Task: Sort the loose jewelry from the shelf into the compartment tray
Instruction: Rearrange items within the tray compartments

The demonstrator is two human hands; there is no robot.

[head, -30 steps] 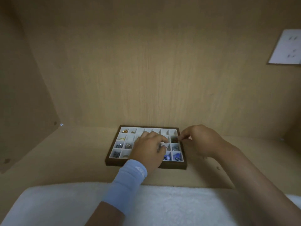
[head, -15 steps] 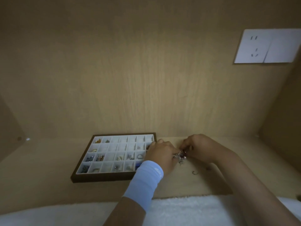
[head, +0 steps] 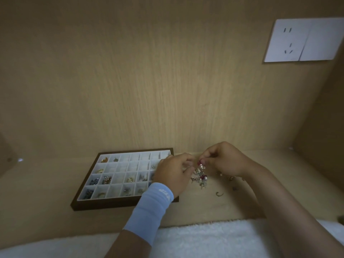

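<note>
Jewelry cluster dangles, long axis vertical; right hand pinches top, left hand pinches side.

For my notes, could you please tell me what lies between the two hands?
Head view: a jewelry cluster hangs there, pinched by the right hand and the left hand.

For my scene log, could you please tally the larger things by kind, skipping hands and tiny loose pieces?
Compartment tray: 1
Jewelry cluster: 1
White wall plates: 2
Blue wrist sleeve: 1
White towel: 1
Total: 6
</note>
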